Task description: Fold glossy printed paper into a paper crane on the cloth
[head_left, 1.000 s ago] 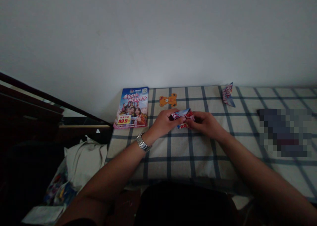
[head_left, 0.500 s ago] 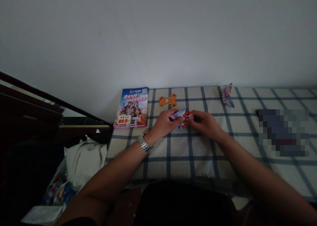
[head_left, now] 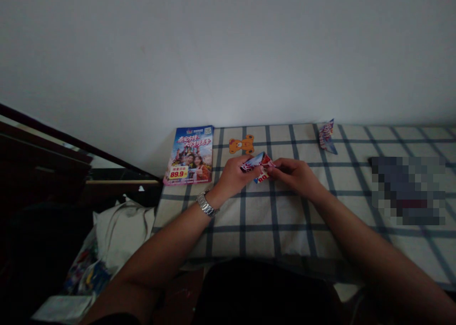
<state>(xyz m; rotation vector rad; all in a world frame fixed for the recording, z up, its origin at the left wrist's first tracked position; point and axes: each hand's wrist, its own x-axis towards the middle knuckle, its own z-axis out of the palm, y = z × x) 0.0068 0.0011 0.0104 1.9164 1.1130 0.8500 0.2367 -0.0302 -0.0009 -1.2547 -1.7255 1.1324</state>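
Note:
A small folded piece of printed paper (head_left: 261, 161), with red, white and blue on it, is held between both hands above the checked cloth. My left hand (head_left: 236, 174) pinches its left side, thumb on top. The right side is gripped by the thumb and fingers of my right hand (head_left: 296, 175). Both hands hide parts of the paper. To the left lies a stack of printed flyers (head_left: 190, 156) marked 89.9. Another folded paper (head_left: 327, 137) stands at the back right, near the wall.
A checked tablecloth (head_left: 292, 239) covers the table against the white wall. A brown bear cutout (head_left: 241, 145) lies just behind my hands. At the right is a dark, blurred-out object (head_left: 402, 187). A pale bag (head_left: 124, 230) sits below the table's left edge.
The folded paper has turned a little in my fingers, and its upper face shows more. Both hands have shifted only slightly. Everything else stays in place.

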